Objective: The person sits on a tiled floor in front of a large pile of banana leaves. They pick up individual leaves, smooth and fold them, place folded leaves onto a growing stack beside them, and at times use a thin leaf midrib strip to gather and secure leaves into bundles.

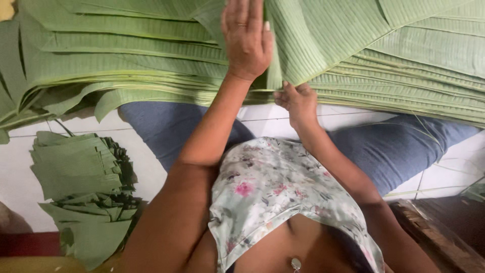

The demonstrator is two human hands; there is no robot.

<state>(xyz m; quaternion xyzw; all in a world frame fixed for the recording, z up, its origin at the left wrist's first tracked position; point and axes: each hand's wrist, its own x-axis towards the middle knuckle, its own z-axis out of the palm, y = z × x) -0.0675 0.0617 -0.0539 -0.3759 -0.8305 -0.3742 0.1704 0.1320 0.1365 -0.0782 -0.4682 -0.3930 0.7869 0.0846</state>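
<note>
While the left hand lies flat on the big stack of banana leaves, the right hand seems to pinch a leaf edge. A pile of cut leaf pieces sits on the tiled floor to the left; most leaves look uncut.

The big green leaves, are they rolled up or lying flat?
Flat: the big leaves lie spread in a layered stack, left hand resting on top.

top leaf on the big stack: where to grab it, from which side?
Grip the near edge of the top leaf, where it already lifts off the leaf stack beside the right hand. Come from the near side, low, fingers under the raised edge. The leaf is thin and flat, so a pinch from above probably finds nothing. The left hand lies flat on top.
</note>
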